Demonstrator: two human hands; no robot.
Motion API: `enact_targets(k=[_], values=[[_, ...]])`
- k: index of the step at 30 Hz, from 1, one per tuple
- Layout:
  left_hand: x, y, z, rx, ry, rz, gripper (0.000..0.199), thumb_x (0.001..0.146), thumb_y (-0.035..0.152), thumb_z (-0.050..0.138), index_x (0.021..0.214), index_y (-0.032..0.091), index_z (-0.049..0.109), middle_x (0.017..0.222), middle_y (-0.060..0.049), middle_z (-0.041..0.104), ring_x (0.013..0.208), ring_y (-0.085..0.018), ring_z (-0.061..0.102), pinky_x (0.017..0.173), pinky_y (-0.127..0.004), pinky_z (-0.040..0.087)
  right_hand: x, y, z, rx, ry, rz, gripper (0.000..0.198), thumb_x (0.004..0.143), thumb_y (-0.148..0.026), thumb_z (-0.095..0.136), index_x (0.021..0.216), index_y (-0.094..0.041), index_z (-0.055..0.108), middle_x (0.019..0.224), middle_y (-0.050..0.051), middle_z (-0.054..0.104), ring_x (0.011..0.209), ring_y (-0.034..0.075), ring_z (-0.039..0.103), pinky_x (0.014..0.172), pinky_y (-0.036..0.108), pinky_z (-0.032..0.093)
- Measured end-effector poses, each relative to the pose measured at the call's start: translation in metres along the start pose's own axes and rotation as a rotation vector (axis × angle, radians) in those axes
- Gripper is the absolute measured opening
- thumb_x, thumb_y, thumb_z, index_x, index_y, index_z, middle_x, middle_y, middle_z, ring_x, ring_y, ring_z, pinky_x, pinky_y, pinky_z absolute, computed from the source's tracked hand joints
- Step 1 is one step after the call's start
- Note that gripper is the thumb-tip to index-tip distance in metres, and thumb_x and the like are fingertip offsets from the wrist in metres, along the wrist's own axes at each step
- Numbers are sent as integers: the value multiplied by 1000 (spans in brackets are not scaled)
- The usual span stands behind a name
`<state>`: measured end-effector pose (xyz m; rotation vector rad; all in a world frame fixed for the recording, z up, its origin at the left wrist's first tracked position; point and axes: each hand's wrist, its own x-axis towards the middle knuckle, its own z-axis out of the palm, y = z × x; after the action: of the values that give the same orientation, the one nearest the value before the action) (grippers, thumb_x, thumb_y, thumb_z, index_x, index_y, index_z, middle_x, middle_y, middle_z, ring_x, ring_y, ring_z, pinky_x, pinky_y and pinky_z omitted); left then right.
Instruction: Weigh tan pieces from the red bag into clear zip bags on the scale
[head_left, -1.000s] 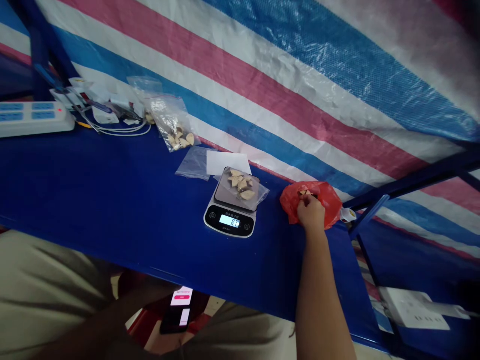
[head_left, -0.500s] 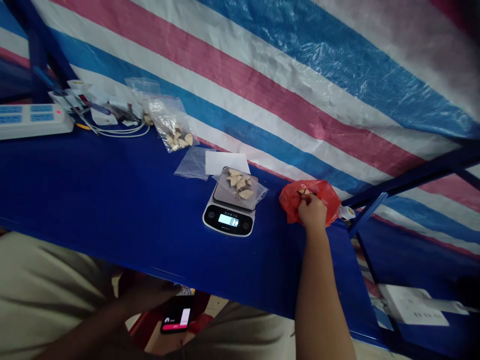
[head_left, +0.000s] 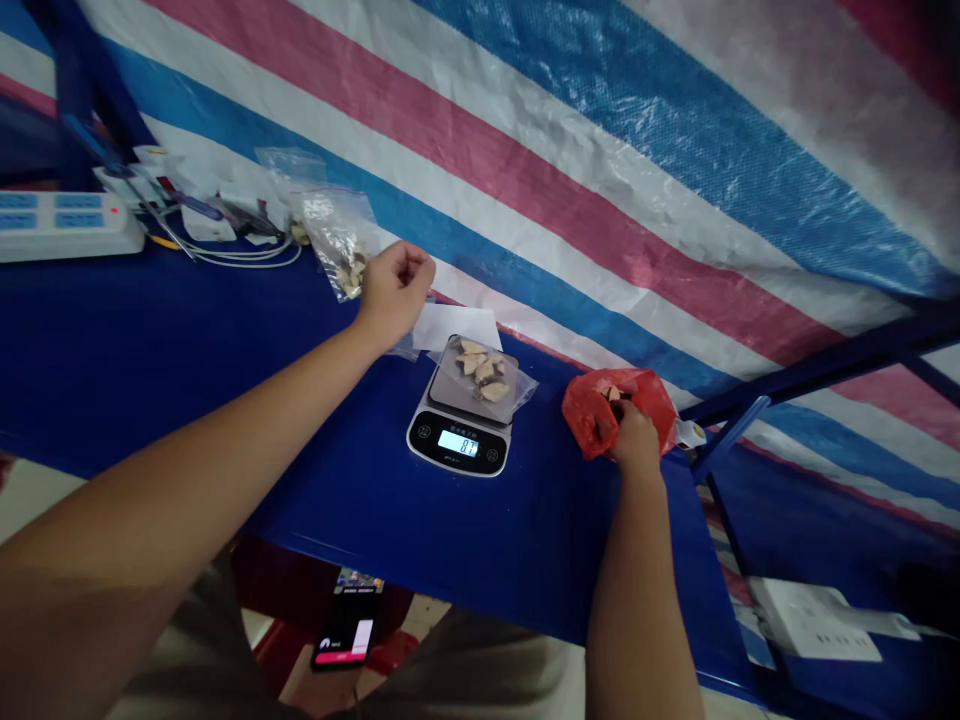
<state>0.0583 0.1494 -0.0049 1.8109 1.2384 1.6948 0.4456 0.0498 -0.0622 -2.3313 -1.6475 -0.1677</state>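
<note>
My left hand (head_left: 394, 290) is raised over the back of the table with its fingers curled together. Whether anything is between them is hidden. Behind it lies a clear zip bag (head_left: 337, 225) with pale dried slices inside. My right hand (head_left: 636, 435) reaches into a red plastic bag (head_left: 581, 400), its fingers bent and partly hidden; a pale slice (head_left: 615, 393) shows by the fingertips. Between the hands stands a digital kitchen scale (head_left: 457, 445) that reads 8.7. On its plate rests a small clear bag of slices (head_left: 480, 370).
White paper (head_left: 461, 325) lies behind the scale on the blue table (head_left: 187, 350). A power strip (head_left: 67, 228) and cables (head_left: 247, 262) sit at the left back. A striped tarp (head_left: 525, 150) hangs behind. Below the table edge is a lit phone (head_left: 345, 620).
My left hand has come up from beside the phone to above the clear empty bag and paper. My right hand has shifted slightly within the red bag, whose opening has changed shape.
</note>
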Motion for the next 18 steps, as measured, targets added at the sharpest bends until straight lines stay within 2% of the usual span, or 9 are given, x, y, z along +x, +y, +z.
enact_targets(k=[2, 4, 6, 9, 12, 16, 18], values=[[4, -36, 12, 23, 133, -54, 10, 86, 27, 57, 78, 21, 56, 60, 4, 47, 57, -11, 44, 56, -25, 38, 0, -4, 4, -44, -43, -13, 49, 87, -33, 57, 130, -11, 63, 114, 20, 67, 103, 30, 62, 89, 38, 46], [-4, -65, 15, 64, 58, -45, 8, 82, 27, 60, 78, 20, 60, 57, 5, 46, 53, -10, 42, 55, -25, 37, 0, -10, 7, -35, -49, -27, 45, 88, -29, 54, 128, -11, 63, 113, 20, 66, 100, 28, 62, 87, 35, 46], [-13, -79, 15, 95, -37, -7, 7, 80, 26, 62, 79, 19, 63, 55, 6, 47, 52, -10, 42, 55, -25, 36, 1, -17, 8, 4, -44, -37, 41, 89, -28, 52, 124, -11, 65, 110, 19, 66, 97, 27, 63, 86, 34, 45], [-16, -80, 17, 115, -75, 22, 7, 78, 26, 62, 76, 19, 63, 53, 6, 46, 50, -10, 42, 55, -25, 35, 0, -26, 4, 59, -10, 26, 37, 91, -30, 49, 118, -12, 67, 102, 16, 69, 90, 26, 63, 82, 35, 46], [-12, -73, 21, 130, -125, 33, 6, 77, 23, 61, 72, 19, 63, 51, 6, 46, 48, -10, 40, 54, -26, 34, -2, -31, -4, 92, 97, 131, 35, 92, -35, 48, 111, -14, 68, 94, 15, 70, 85, 27, 64, 79, 37, 46], [-11, -71, 22, 150, -148, 27, 7, 77, 22, 60, 70, 19, 61, 51, 6, 48, 47, -11, 41, 54, -26, 34, -1, -29, -13, 139, 283, 201, 33, 87, -37, 54, 104, -14, 70, 96, 16, 72, 90, 31, 65, 83, 41, 47], [-12, -72, 22, 155, -146, 31, 7, 77, 22, 60, 71, 19, 62, 52, 5, 49, 48, -11, 42, 55, -26, 35, 2, -25, -13, 188, 300, 216, 34, 85, -36, 55, 105, -13, 70, 98, 16, 73, 91, 31, 66, 84, 42, 48]])
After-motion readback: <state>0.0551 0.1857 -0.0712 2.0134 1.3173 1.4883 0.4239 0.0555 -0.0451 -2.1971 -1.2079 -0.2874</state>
